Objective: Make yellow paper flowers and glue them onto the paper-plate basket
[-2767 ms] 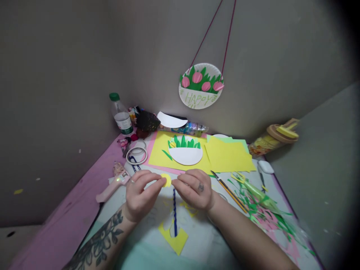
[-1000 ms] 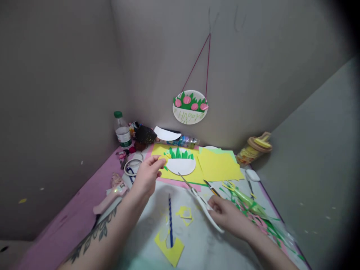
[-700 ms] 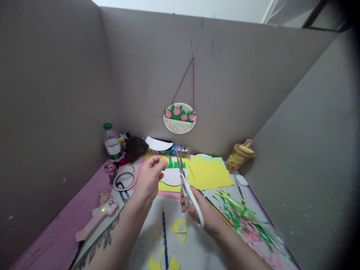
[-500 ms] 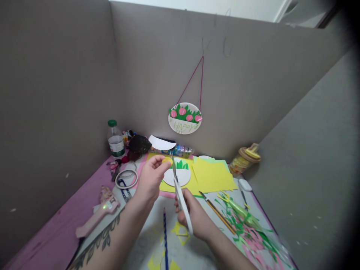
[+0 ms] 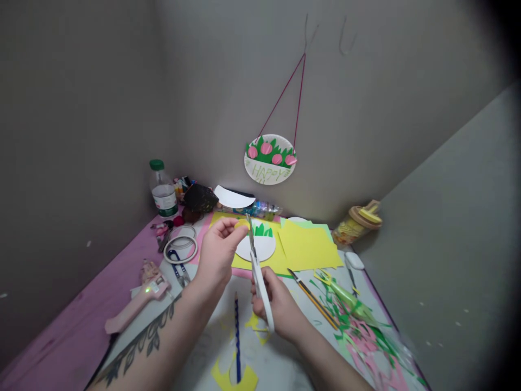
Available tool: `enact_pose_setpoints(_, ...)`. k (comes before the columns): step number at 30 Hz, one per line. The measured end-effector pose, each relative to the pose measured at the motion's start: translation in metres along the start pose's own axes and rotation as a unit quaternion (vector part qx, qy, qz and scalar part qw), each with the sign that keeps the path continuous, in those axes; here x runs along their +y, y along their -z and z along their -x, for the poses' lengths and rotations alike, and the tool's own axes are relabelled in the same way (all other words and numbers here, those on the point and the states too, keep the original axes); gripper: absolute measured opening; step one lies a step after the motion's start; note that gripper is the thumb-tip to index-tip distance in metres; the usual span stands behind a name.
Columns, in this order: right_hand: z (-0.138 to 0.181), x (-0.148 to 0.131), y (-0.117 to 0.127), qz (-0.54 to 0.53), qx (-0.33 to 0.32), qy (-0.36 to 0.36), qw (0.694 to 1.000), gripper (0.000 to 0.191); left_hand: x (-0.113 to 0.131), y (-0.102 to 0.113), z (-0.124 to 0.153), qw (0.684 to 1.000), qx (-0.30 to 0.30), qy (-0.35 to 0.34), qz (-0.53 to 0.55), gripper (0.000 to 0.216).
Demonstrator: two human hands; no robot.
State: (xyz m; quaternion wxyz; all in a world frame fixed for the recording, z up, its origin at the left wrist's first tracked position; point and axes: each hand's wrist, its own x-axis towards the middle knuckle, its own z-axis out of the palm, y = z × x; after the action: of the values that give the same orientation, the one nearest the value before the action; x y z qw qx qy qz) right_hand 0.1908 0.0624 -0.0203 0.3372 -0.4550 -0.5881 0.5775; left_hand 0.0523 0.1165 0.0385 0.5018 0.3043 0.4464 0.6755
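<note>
Pinching a rounded yellow piece [image 5: 241,224] in the left hand [image 5: 217,248], right by the blades of the scissors [image 5: 256,266] gripped in the right hand [image 5: 275,303], the person seems mid-trim: outline cut, holed yellow scrap [image 5: 246,379] on the desk [image 5: 73,315], some snipping probably left.

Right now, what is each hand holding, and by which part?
The left hand pinches a yellow paper piece near its edge; the right hand grips the scissors by their white handles.
</note>
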Motion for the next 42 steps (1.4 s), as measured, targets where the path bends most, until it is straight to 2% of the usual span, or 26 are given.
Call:
enact_pose_setpoints(11, -0.001, -0.001, -0.002, -0.018, -0.01, 0.0, 1.0, 0.034, -0.005, -0.002, 0.005, 0.998, 0.005, 0.068, 0.014, 0.028)
enact_pose_setpoints(20, -0.002, -0.002, -0.004, -0.021, -0.012, 0.007, 1.0, 0.043, -0.005, -0.004, 0.008, 0.995, 0.0, 0.087, 0.046, 0.028)
enact_pose_setpoints(27, -0.002, 0.007, -0.003, -0.025, -0.026, 0.035, 0.999, 0.046, -0.007, -0.005, 0.01, 0.992, -0.003, 0.108, 0.06, 0.027)
enact_pose_setpoints(37, -0.003, 0.012, -0.003, -0.055, -0.034, 0.033, 0.997, 0.04, -0.007, -0.005, 0.01, 0.992, 0.001, 0.107, 0.062, 0.028)
enact_pose_setpoints(42, -0.003, 0.014, -0.003, -0.033, -0.026, 0.035, 0.998, 0.029, -0.006, -0.005, 0.011, 0.992, 0.0, 0.105, 0.065, 0.027)
